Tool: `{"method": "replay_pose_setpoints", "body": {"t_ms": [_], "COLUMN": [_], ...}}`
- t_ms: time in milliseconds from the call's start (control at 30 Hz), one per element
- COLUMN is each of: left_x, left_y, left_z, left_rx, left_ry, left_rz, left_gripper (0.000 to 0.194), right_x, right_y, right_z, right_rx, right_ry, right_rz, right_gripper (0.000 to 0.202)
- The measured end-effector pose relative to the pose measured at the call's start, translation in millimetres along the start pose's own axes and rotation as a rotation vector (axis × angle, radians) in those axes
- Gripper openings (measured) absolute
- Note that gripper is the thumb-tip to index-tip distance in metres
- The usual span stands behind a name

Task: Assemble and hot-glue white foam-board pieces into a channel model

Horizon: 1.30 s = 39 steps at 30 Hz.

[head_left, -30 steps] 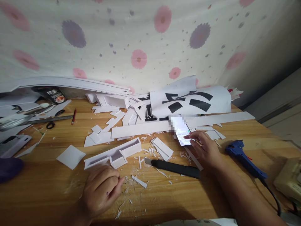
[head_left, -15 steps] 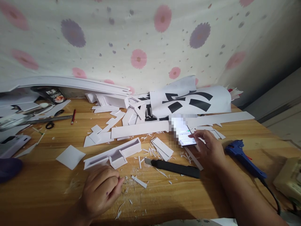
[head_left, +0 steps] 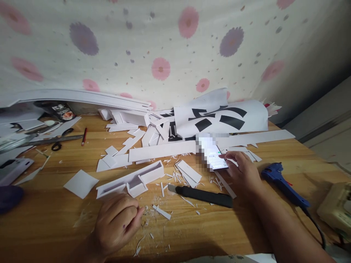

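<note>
A phone (head_left: pixel 216 159) lies on the wooden table with its screen lit, showing a keyboard; part of it is blurred out. My right hand (head_left: pixel 242 170) is at its right edge, a finger touching the screen, the other fingers loosely bent and holding nothing visible. My left hand (head_left: pixel 117 223) rests on the table as a closed fist with nothing visible in it. Just beyond that fist is a white foam-board channel piece (head_left: pixel 131 179). Between the hands lies a black utility knife (head_left: pixel 204 195), its blade pointing left.
A blue glue gun (head_left: pixel 285 184) with a cord lies at the right. White strips (head_left: pixel 161 150), offcuts and a patterned sheet (head_left: pixel 219 118) spread along the back. At the left are scissors (head_left: pixel 57 146), a red pencil (head_left: pixel 85 136) and a white square (head_left: pixel 81 183).
The whole view has shifted very slightly. My right finger has moved a little on the phone screen; my left fist keeps its place.
</note>
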State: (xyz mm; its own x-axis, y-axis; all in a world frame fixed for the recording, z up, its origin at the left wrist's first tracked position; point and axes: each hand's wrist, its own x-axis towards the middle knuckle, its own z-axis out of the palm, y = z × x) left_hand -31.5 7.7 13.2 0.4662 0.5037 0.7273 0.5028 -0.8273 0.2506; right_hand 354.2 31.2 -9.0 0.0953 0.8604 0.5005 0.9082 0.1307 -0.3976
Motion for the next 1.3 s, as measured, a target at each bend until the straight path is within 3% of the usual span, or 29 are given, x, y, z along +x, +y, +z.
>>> {"method": "replay_pose_setpoints", "body": {"t_ms": [400, 633, 900, 1300], "left_x": [0, 1, 0, -1], "left_y": [-1, 0, -2, 0], "left_z": [-0.7, -0.5, -0.1, -0.4], "left_rx": [-0.008, -0.017, -0.026, -0.004], "left_ry": [0.000, 0.003, 0.000, 0.005], "left_rz": [0.017, 0.007, 0.017, 0.014], "left_gripper": [0.023, 0.024, 0.024, 0.024], "right_x": [0, -1, 2, 2], "right_y": [1, -5, -25, -22], "right_z": [-1, -3, -3, 2], "right_rx": [-0.003, 0.049, 0.128, 0.101], "right_ry": [0.067, 0.020, -0.130, -0.122], "right_rz": [-0.006, -0.108, -0.315, -0.279], "right_gripper": [0.012, 0.013, 0.021, 0.023]}}
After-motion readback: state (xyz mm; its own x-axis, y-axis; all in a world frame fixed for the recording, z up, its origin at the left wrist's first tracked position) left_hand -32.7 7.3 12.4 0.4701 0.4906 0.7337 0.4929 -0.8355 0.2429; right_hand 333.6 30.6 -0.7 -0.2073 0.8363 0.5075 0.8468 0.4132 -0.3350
